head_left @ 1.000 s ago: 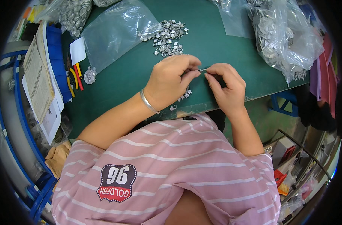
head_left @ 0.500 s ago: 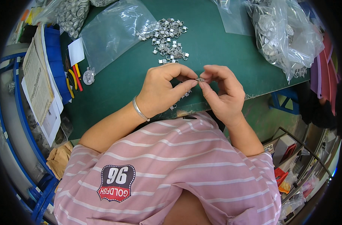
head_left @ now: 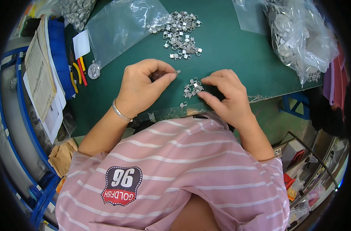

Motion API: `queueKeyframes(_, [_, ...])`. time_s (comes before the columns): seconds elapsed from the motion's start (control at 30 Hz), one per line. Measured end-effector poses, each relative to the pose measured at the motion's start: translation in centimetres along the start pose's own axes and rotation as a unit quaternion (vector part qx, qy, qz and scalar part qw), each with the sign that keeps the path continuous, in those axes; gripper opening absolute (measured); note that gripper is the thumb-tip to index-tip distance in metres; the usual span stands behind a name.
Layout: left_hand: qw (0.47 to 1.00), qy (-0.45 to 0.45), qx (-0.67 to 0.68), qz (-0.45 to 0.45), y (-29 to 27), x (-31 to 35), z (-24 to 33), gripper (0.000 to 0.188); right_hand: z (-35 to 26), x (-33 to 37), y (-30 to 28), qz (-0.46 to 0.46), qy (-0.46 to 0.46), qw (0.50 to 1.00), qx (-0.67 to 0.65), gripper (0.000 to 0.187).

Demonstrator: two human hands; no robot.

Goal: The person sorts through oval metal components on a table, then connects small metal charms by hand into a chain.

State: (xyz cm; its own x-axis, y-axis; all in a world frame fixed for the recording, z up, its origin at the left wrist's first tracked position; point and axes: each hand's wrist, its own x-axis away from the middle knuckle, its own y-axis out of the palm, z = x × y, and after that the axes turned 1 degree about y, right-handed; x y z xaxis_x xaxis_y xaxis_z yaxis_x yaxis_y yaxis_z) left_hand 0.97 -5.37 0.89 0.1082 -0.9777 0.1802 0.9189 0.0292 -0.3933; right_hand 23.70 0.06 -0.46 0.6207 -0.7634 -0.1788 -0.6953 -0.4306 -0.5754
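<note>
My left hand (head_left: 146,86) pinches a small silvery metal clasp (head_left: 177,72) between thumb and forefinger, above the green tabletop. At the right edge of a small pile of metal clasps (head_left: 191,87) is my right hand (head_left: 227,96), its thumb and fingers apart around that side. The thumb tip is at the pile; whether it touches a piece I cannot tell. One loose clasp (head_left: 183,104) lies nearer the table's front edge. Farther back spreads a larger heap of the same clasps (head_left: 181,32), each with a square body and a curved hook.
A flat clear plastic bag (head_left: 117,30) lies left of the larger heap. Pliers with yellow and red handles (head_left: 81,72) and a round clear piece (head_left: 94,71) lie at the left. Bags of round metal parts (head_left: 289,34) stand back right. A blue rack (head_left: 29,127) is far left.
My hands were together at one small metal piece and have parted. The left has moved left, holding a clasp; the right is beside the small pile, which now shows fully.
</note>
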Motion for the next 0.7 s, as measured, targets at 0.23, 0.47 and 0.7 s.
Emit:
queueKeyframes(0.23, [0.998, -0.004, -0.038, -0.055, -0.1, 1.2, 0.0, 0.008, -0.1, -0.2, 0.6, -0.017, -0.017, 0.998, 0.064, 0.022])
queueKeyframes(0.47, [0.994, 0.022, -0.067, -0.078, -0.2, 1.4, -0.5, 0.009, 0.5, 0.1, 0.6, 0.012, -0.049, 0.997, 0.057, 0.019])
queueKeyframes(0.7, [0.974, 0.133, -0.138, -0.119, 0.2, 1.6, -0.2, 0.041, -0.2, -0.8, 1.0, -0.014, -0.073, 0.995, 0.062, 0.026])
